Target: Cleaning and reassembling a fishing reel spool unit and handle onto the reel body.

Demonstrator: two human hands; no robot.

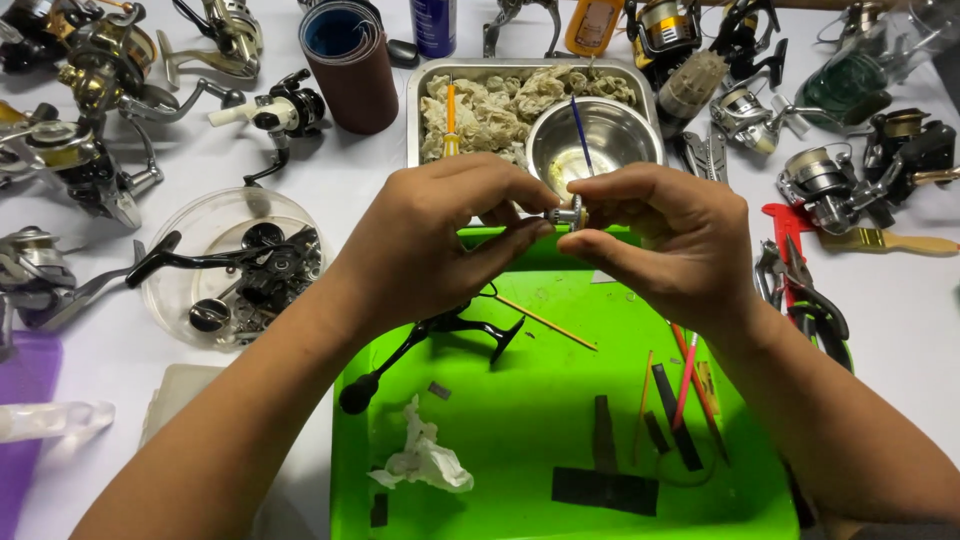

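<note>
I judge this a fishing-reel repair workbench: dismantled reels (90, 150) lie left of the green tray (520, 420), pliers (800, 290) right of it, a metal bowl (595, 140) behind it.

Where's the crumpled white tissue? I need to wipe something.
In the head view, the crumpled white tissue lies in the green tray, lower left, just below the black reel handle.

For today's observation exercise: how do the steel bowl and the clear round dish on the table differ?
The steel bowl is opaque shiny metal; the clear dish is see-through plastic. The bowl sits inside a metal tray; the dish sits directly on the table. The bowl holds a thin blue stick; the dish holds black reel parts. Both are round.
</note>
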